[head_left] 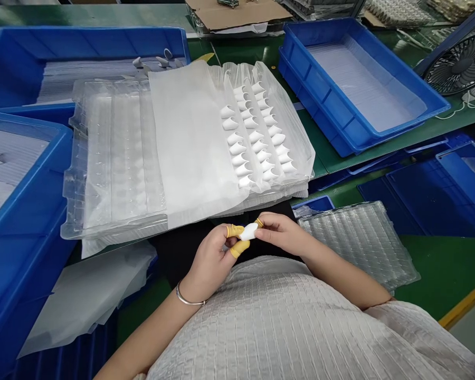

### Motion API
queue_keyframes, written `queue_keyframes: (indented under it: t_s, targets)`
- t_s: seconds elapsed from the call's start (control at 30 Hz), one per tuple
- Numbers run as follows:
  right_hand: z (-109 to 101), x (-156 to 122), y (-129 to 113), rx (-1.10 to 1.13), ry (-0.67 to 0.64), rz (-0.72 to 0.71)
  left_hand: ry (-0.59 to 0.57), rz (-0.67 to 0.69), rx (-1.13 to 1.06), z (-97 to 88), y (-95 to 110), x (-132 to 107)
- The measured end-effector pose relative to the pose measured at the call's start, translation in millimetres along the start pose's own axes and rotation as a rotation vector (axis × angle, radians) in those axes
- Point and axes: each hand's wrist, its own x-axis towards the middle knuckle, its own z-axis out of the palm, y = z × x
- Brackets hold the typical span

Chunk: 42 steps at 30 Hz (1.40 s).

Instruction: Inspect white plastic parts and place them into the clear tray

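A small white curved plastic piece (pixel 248 231) is pinched between my two hands, just above my lap. My left hand (pixel 216 253) grips its left end with thumb and fingers in yellow finger cots. My right hand (pixel 279 232) closes on its right end, with a yellow cot on one fingertip. Beyond them lies a clear plastic tray (pixel 73 184) with moulded rows. Similar white pieces (pixel 243 169) stand in three rows at its right side. A translucent white sheet (pixel 193 153) covers the middle of the tray.
Blue bins stand at the left (pixel 31 179), back left (pixel 103 42) and back right (pixel 320 79). A black fan (pixel 461 66) is at the far right. Another clear tray (pixel 360 243) lies lower right. White sheets (pixel 91 290) hang below the table at left.
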Motion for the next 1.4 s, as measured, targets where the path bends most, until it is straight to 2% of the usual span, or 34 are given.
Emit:
queue_keyframes:
  t_s: [0.2,0.3,0.4,0.57,0.73,0.87,1.0,1.1,1.23,1.33,1.4]
  targets:
    - [-2,-3,-2,-0.005,-0.013,-0.022,-0.029,0.073,0.047,-1.7,2,1]
    - [-3,-4,-5,-0.064,-0.008,-0.072,-0.029,-0.011,-0.010,-1.3,3,1]
    - [-4,-7,-10,-0.181,0.005,-0.185,-0.020,-0.099,-0.063,-1.1,4,0]
    - [-5,-9,-14,-0.354,0.046,-0.292,-0.020,-0.142,-0.119,-2.0,5,1]
    - [-3,-7,-8,-0.443,0.070,-0.356,-0.019,-0.114,-0.128,-2.6,7,0]
    - [1,-4,-1,-0.404,0.061,-0.367,-0.011,-0.042,-0.044,-4.6,10,0]
    - [-1,-4,-3,-0.310,-0.016,-0.277,-0.045,0.024,0.051,-7.5,11,1]
    - [-6,-2,-7,-0.150,-0.126,-0.132,-0.105,0.106,0.117,-8.8,10,1]
    - [-10,0,-16,-0.033,-0.165,0.068,-0.135,0.215,0.206,-10.7,9,0]
    - [-16,2,-35,-0.028,-0.225,0.125,-0.090,0.258,0.218,-14.2,8,-1]
    - [-23,7,-58,-0.052,-0.245,0.096,-0.008,0.214,0.177,-16.8,7,-2]
